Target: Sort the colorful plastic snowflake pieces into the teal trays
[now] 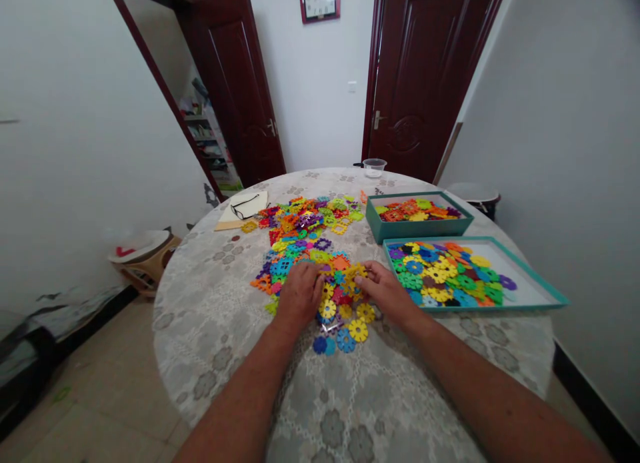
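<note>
A spread of colourful plastic snowflake pieces [305, 240] lies on a round table [225, 303] with a patterned cloth. My left hand [299, 293] rests on the near edge of the pile, fingers curled over pieces. My right hand [385, 291] sits just beside it, its fingertips pinching a yellow piece [356, 274] at the pile's near right. Loose yellow and blue pieces [345, 330] lie between my wrists.
A shallow teal tray [537, 293] with many pieces stands to the right, a deeper teal box [385, 231] of pieces behind it. Black glasses [245, 206] lie on paper at the far left, a clear cup [374, 166] at the far edge. A stool [143, 253] stands left of the table.
</note>
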{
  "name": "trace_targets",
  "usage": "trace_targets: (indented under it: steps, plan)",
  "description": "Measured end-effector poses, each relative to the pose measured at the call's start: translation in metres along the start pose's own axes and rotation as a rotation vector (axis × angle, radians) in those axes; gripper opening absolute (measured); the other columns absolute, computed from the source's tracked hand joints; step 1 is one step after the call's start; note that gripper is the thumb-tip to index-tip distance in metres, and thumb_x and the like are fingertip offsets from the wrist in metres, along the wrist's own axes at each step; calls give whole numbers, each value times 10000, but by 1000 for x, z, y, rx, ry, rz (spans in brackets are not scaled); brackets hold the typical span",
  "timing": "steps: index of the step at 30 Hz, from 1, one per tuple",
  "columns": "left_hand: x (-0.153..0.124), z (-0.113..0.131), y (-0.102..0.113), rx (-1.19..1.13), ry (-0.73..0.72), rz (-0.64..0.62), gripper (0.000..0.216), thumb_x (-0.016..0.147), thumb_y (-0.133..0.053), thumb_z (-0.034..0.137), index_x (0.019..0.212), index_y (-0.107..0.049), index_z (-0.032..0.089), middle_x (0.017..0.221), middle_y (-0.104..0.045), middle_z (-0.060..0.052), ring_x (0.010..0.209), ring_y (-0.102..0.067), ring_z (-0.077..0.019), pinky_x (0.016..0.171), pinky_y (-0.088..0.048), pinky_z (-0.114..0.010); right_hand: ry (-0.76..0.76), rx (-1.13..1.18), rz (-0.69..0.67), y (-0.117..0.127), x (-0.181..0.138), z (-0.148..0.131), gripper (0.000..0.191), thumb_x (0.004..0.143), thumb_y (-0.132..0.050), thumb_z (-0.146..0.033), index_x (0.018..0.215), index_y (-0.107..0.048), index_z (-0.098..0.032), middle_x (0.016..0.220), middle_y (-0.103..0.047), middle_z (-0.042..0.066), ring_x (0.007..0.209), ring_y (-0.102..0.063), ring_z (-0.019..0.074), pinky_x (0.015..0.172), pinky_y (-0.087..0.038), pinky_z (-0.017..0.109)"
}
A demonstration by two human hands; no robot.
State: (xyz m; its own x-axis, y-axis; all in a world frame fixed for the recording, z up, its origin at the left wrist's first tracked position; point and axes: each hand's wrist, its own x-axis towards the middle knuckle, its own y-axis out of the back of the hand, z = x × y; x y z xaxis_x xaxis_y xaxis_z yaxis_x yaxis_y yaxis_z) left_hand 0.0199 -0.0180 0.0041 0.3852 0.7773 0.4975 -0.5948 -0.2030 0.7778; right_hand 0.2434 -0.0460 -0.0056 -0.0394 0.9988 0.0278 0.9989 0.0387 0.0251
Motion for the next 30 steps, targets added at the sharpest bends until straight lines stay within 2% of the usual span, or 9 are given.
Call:
trace_targets:
  steps: [4, 11, 14, 19, 21, 25, 27, 30]
  plan:
    - [3, -5, -2, 166, -30, -89, 402, 906, -662, 225, 1306, -639, 264, 1213, -615, -94, 1130, -545, -280, 1030, -469, -463, 1, -50, 98, 8, 3, -4, 324, 846, -658, -441, 1079, -674, -216, 895, -713, 30, 714, -627, 183, 568, -485, 263]
    - [8, -2, -10, 183, 15, -112, 153, 940, -597, 187, 1057, -692, 215, 1078, -605, -87, 1048, -564, -250, 940, -490, -407, 5, -59, 43, 7, 0, -8, 214, 812, -651, -347, 972, -680, -208, 820, -683, 14, 686, -595, 174, 582, -464, 264]
    - [6, 1, -6, 93, -1, -59, 128, 960, -585, 225, 1064, -658, 221, 1075, -585, -75, 1041, -572, -231, 943, -496, -385, 28, -92, 25, 8, -1, -9, 151, 796, -645, -307, 908, -670, -209, 772, -656, 1, 688, -585, 174, 592, -459, 266]
    - [3, 5, -1, -87, 15, 68, 147, 1023, -457, 293, 997, -584, 224, 1031, -594, -68, 995, -585, -217, 921, -505, -368, 52, -106, -56, 6, -4, -11, 188, 812, -642, -304, 976, -656, -212, 840, -669, -14, 752, -601, 169, 652, -474, 265]
    - [2, 6, 0, -120, 83, 77, 164, 1023, -440, 313, 980, -571, 225, 961, -616, -54, 922, -599, -215, 874, -506, -363, 45, -112, -68, 4, -4, -12, 196, 810, -650, -318, 972, -647, -206, 844, -663, -15, 754, -599, 166, 656, -468, 262]
    - [2, 5, 5, -220, 321, 85, 190, 1012, -466, 382, 971, -575, 232, 845, -653, -20, 818, -647, -208, 800, -511, -344, 30, -116, -68, 4, -5, -11, 202, 797, -644, -326, 955, -640, -200, 807, -640, -16, 715, -574, 163, 638, -454, 267]
    - [3, 4, 8, -383, 442, 114, 219, 1001, -485, 431, 974, -575, 233, 844, -676, -14, 793, -679, -200, 741, -532, -323, 34, -102, -74, 4, -4, -9, 196, 796, -640, -325, 949, -643, -203, 796, -634, -15, 706, -568, 163, 632, -451, 269]
    - [7, 3, 12, -776, 577, 118, 270, 966, -536, 487, 984, -571, 220, 968, -713, -33, 762, -715, -183, 653, -575, -304, 34, -66, -96, 4, -4, -7, 211, 804, -643, -324, 979, -659, -207, 817, -650, -9, 714, -576, 165, 640, -457, 267]
